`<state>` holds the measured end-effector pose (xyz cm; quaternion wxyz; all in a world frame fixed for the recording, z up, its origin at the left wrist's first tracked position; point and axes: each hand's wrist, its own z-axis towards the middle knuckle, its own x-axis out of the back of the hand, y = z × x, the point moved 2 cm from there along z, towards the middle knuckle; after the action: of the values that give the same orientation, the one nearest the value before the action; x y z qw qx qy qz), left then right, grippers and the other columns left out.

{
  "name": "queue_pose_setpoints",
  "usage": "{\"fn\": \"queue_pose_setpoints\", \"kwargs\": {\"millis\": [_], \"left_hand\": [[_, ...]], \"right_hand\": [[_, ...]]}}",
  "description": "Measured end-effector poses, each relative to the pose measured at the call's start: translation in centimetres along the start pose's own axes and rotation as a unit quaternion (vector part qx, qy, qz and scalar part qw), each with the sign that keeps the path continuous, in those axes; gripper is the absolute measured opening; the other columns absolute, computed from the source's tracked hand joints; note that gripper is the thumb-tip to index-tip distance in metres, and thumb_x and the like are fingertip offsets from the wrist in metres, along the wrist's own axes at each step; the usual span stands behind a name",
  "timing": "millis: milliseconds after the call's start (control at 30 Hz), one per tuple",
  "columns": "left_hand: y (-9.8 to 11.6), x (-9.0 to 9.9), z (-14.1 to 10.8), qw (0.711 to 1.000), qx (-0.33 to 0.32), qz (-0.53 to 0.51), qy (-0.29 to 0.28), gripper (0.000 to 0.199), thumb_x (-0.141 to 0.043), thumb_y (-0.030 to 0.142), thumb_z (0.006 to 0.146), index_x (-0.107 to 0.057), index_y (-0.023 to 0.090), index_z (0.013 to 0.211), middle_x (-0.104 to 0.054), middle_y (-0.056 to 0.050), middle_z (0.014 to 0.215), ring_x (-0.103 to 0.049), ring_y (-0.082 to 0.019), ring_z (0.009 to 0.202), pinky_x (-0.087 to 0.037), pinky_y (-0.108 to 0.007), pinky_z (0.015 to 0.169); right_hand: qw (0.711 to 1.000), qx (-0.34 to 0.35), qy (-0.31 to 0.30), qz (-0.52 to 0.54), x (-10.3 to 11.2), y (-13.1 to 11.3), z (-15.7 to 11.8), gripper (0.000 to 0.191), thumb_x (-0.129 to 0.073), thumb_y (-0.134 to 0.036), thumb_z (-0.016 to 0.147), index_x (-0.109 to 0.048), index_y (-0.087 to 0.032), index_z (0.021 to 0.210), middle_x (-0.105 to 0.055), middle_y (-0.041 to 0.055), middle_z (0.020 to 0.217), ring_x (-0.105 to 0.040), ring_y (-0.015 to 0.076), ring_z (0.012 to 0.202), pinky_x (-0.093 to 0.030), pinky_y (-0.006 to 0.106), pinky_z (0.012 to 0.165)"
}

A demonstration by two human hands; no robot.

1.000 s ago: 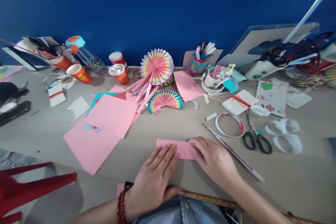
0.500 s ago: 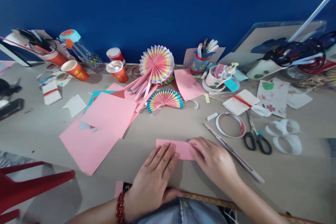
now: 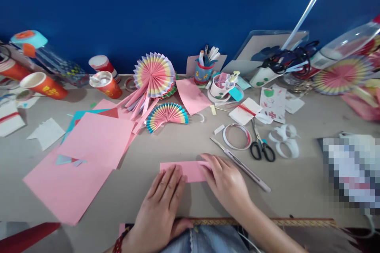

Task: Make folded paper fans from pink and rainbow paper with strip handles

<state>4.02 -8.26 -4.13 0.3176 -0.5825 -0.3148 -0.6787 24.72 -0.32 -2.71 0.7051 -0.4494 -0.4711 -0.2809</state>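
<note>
A folded strip of pink paper (image 3: pixel 192 172) lies on the table near its front edge. My left hand (image 3: pixel 160 203) rests flat across the strip's left part, fingers stretched out and pressing on it. At the strip's right end, my right hand (image 3: pixel 227 184) pinches the paper between thumb and fingers, where a folded layer stands slightly raised. The hand covers that end's corner. Just right of my right hand lies a slim pale craft knife (image 3: pixel 246 168), its blade pointing up and left.
Pink sheets (image 3: pixel 74 189) spread to the left. Behind the strip are a folded paper fan (image 3: pixel 168 116) and a round paper rosette (image 3: pixel 152 75). Tape rolls (image 3: pixel 227 142) and black-handled scissors (image 3: pixel 263 151) lie right. Paper cups (image 3: pixel 44 85) stand along the blue wall.
My view has swung to the right, so the table things appear further left and a bottle and another rosette show at right. Both hands stay on the pink paper in nearly the same pose.
</note>
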Motion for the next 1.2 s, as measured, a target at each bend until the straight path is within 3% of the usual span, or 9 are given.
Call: {"fn": "queue_pose_setpoints", "kwargs": {"millis": [367, 567, 733, 833, 900, 1033, 1200], "left_hand": [[0.0, 0.1, 0.1, 1.000, -0.003, 0.024, 0.010, 0.091, -0.043, 0.075, 0.089, -0.042, 0.007, 0.149, -0.033, -0.022, 0.159, -0.031, -0.037, 0.147, -0.022, -0.047, 0.120], [0.2, 0.4, 0.5, 0.999, 0.002, 0.037, 0.016, 0.099, -0.036, 0.084, 0.082, -0.048, 0.009, 0.146, -0.039, -0.024, 0.155, -0.036, -0.037, 0.144, -0.023, -0.048, 0.118], [0.2, 0.6, 0.5, 0.999, -0.008, 0.045, 0.005, 0.100, -0.035, 0.087, 0.080, -0.048, 0.014, 0.147, -0.042, -0.023, 0.154, -0.039, -0.038, 0.142, -0.025, -0.048, 0.116], [0.1, 0.6, 0.5, 0.999, -0.008, 0.046, 0.013, 0.100, -0.034, 0.088, 0.079, -0.052, 0.013, 0.143, -0.045, -0.025, 0.151, -0.038, -0.039, 0.142, -0.025, -0.049, 0.116], [0.2, 0.5, 0.4, 0.999, -0.013, 0.045, 0.016, 0.098, -0.036, 0.087, 0.080, -0.052, 0.012, 0.142, -0.045, -0.025, 0.151, -0.037, -0.039, 0.143, -0.025, -0.050, 0.116], [0.1, 0.6, 0.2, 0.999, -0.022, 0.046, -0.004, 0.098, -0.041, 0.083, 0.082, -0.043, 0.011, 0.149, -0.040, -0.026, 0.154, -0.034, -0.040, 0.144, -0.027, -0.050, 0.115], [-0.3, 0.8, 0.2, 0.999, -0.025, 0.040, -0.025, 0.097, -0.041, 0.080, 0.085, -0.038, 0.012, 0.153, -0.034, -0.023, 0.158, -0.032, -0.038, 0.146, -0.024, -0.049, 0.117]], "right_hand": [[1.000, -0.003, 0.015, 0.002, -0.1, 0.1, 0.1, 0.019, -0.046, -0.020, 0.101, -0.058, -0.018, 0.116, -0.074, 0.0066, 0.095, -0.069, 0.0233, 0.081, -0.050, 0.034, 0.074], [1.000, 0.004, 0.015, -0.015, 0.0, 0.0, 0.3, 0.019, -0.049, -0.018, 0.098, -0.060, -0.017, 0.114, -0.070, 0.0085, 0.099, -0.067, 0.0219, 0.079, -0.051, 0.034, 0.070], [0.994, 0.072, 0.044, -0.070, 0.8, -0.6, -0.8, 0.027, -0.048, -0.013, 0.097, -0.068, -0.023, 0.112, -0.066, 0.0096, 0.124, -0.062, 0.0253, 0.103, -0.049, 0.039, 0.087], [0.987, 0.153, 0.030, -0.029, 0.7, -1.7, -2.4, 0.027, -0.051, -0.022, 0.099, -0.066, -0.026, 0.121, -0.065, 0.0034, 0.133, -0.055, 0.0251, 0.120, -0.039, 0.044, 0.106], [0.986, 0.166, 0.001, -0.011, 0.2, -2.3, -3.3, 0.031, -0.055, -0.030, 0.099, -0.063, -0.024, 0.128, -0.066, 0.0013, 0.133, -0.053, 0.0238, 0.122, -0.031, 0.043, 0.114], [0.989, 0.146, -0.018, -0.013, -0.5, -2.2, -4.2, 0.037, -0.060, -0.035, 0.097, -0.061, -0.024, 0.132, -0.067, 0.0000, 0.133, -0.054, 0.0230, 0.121, -0.028, 0.042, 0.116], [0.992, 0.127, 0.000, -0.015, 1.0, -0.4, -4.9, 0.030, -0.052, -0.029, 0.100, -0.064, -0.026, 0.128, -0.067, 0.0007, 0.133, -0.054, 0.0226, 0.122, -0.035, 0.042, 0.109]]}}
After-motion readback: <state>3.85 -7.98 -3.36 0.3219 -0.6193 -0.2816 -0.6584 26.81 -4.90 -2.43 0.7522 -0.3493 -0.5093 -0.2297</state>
